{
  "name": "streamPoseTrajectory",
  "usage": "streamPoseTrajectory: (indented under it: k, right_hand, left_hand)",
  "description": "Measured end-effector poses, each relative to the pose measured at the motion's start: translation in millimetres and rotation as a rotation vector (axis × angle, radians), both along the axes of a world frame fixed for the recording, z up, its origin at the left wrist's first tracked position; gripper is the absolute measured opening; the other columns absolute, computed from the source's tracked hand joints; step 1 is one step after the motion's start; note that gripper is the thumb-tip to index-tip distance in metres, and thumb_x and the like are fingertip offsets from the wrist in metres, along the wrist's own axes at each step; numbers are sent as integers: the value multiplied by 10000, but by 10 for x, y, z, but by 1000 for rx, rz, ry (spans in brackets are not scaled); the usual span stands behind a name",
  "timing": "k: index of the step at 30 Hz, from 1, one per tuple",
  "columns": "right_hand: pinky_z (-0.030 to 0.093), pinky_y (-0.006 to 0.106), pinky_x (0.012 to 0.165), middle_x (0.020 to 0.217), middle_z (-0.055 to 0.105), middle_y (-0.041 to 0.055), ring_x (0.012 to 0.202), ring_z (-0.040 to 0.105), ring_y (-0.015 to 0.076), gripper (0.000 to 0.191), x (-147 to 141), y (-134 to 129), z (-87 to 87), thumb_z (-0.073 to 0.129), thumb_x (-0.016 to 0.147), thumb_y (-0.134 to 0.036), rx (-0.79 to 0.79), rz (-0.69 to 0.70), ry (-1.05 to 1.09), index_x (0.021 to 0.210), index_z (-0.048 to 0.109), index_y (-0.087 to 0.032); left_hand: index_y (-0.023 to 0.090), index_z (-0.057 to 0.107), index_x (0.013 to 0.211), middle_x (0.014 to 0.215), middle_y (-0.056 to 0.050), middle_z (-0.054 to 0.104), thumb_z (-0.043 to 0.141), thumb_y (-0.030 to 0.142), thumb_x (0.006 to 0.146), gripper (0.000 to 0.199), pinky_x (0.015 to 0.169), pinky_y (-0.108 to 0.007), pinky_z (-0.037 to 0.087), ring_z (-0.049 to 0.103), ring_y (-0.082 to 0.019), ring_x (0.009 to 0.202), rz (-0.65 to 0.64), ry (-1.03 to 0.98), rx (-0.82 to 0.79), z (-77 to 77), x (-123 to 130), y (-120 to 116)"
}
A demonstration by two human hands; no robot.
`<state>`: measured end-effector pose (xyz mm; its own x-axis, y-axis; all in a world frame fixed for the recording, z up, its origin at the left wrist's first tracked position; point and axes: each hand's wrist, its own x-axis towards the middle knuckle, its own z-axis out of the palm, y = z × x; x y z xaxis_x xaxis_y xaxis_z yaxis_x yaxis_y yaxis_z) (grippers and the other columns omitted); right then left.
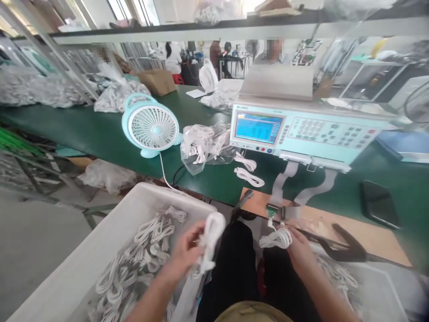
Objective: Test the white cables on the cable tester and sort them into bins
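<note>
My left hand [187,250] is closed around bundled white cables [213,228] over the right edge of a white bin [144,197]. Coiled cables [117,277] fill that bin. At the table's front edge, my right hand [295,243] grips another coiled white cable [276,238]. Its connector ends are at a small green board [271,212], where the grey ribbon cables [277,185] from the tester [301,127] come down. Whether the ends are fully seated is too small to tell.
A blue fan [154,127], a bag of cables [201,145] and two loose coils [249,177] lie on the green table. A phone [379,203] is at the right. Another cable bin [382,286] sits at lower right. People are in the background.
</note>
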<state>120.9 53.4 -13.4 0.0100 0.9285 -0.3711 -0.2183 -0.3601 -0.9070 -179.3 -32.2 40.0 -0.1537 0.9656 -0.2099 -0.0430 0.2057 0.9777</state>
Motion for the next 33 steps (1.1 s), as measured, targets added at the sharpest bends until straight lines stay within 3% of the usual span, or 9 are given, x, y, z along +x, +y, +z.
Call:
streamPoseTrajectory:
  k: [3, 7, 12, 19, 23, 25, 27, 29, 33]
  right_hand:
    - [402, 239, 534, 633, 619, 10, 563, 516, 152, 292, -7, -32, -14, 746, 666, -445, 34, 33, 69, 721, 665, -170]
    - [392, 247, 551, 599, 587, -1, 550, 493, 149, 329, 15, -49, -32, 722, 688, -476, 86, 46, 98, 689, 627, -161]
    - [390, 251, 552, 586, 553, -2, 548, 471, 149, 380, -25, -42, 20, 695, 695, -520, 130, 1, 104, 648, 572, -164]
    - [365, 240, 506, 571, 504, -18, 522, 433, 136, 386, -30, -269, 53, 640, 725, -539, 140, 44, 47, 648, 516, -181]
    - [340, 247, 467, 517, 432, -25, 487, 417, 141, 426, 720, -490, 8, 539, 759, -574, 158, 140, -366, 574, 447, -201]
    - [356, 277, 491, 516, 457, -4, 501, 457, 171, 393, 1202, -573, 11, 508, 774, -535, 206, 237, -780, 560, 475, -207]
    - [380, 319, 522, 619, 541, 39, 548, 501, 210, 307, 1507, -643, 62, 517, 777, -490, 335, 205, -1192, 658, 569, -211]
    - [429, 363, 619, 822, 611, 89, 699, 558, 253, 242, 1517, -702, 151, 504, 825, -409, 567, 235, -1360, 869, 640, -214]
    - [456, 366, 746, 1052, 619, 99, 833, 558, 224, 284, 971, -740, 322, 427, 913, -189, 987, 532, -1225, 1150, 582, -220]
  left_hand:
    - [187, 664, 1047, 1042, -65, 643, 592, 131, 604, 452, 822, -310, 457, 575, -235, 936, -302, -16, 154, 77, 722, 333]
    - [153, 676, 1040, 1068, -73, 631, 541, 91, 584, 480, 871, -308, 438, 556, -236, 985, -403, -132, 137, -70, 1270, 720]
    - [108, 660, 1061, 808, -58, 671, 559, 140, 609, 464, 680, -259, 474, 580, -172, 725, -357, -287, -23, -219, 1425, 813]
    - [106, 679, 978, 749, -38, 673, 591, 128, 561, 426, 580, -218, 468, 566, -129, 612, -256, -420, -146, -235, 1617, 545]
    - [99, 657, 958, 627, -25, 623, 608, 187, 569, 402, 437, -196, 427, 511, -96, 461, -305, -583, -376, -337, 1695, 340]
    - [87, 648, 930, 658, -45, 629, 601, 198, 566, 384, 388, -185, 401, 513, -99, 455, -311, -609, -466, -396, 1732, 297]
    - [75, 641, 896, 685, -64, 632, 601, 211, 569, 356, 374, -186, 398, 520, -105, 466, -329, -601, -520, -454, 1788, 295]
    - [77, 636, 860, 618, -43, 603, 608, 227, 581, 318, 364, -192, 392, 493, -100, 434, -380, -564, -558, -507, 1871, 314]
    - [101, 619, 744, 499, 9, 521, 574, 216, 604, 188, 358, -186, 376, 434, -83, 390, -501, -527, -553, -544, 2038, 341]
